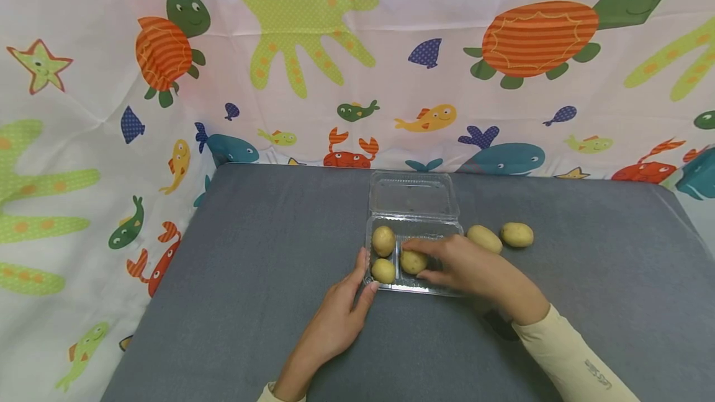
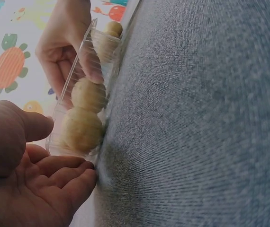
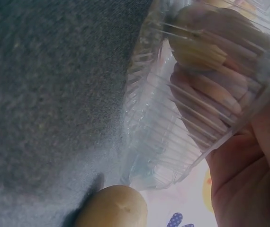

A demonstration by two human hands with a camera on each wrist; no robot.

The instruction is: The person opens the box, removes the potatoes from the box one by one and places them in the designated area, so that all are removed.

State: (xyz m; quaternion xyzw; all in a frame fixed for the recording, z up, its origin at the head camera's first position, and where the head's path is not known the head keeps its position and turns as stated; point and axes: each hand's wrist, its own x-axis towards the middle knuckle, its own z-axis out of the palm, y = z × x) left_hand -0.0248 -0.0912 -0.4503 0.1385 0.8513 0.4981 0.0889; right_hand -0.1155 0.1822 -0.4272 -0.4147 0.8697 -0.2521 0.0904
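A clear plastic clamshell container (image 1: 430,290) stands on the cloth, its lid (image 1: 413,196) folded back. Two potatoes (image 1: 383,241) lie in its left compartment, one behind the other. My right hand (image 1: 466,265) reaches into the right compartment and pinches a potato (image 1: 413,262) between thumb and fingers, close to the divider. Through the ribbed wall in the right wrist view, the fingers (image 3: 211,90) show around this potato (image 3: 196,52). My left hand (image 1: 337,315) rests against the container's left side and front-left corner, fingers fairly straight, as the left wrist view (image 2: 35,175) shows.
Two more potatoes, a nearer one (image 1: 484,239) and a farther one (image 1: 517,235), lie on the grey cloth (image 1: 268,253) right of the container. A curtain (image 1: 313,67) printed with sea animals hangs behind and to the left.
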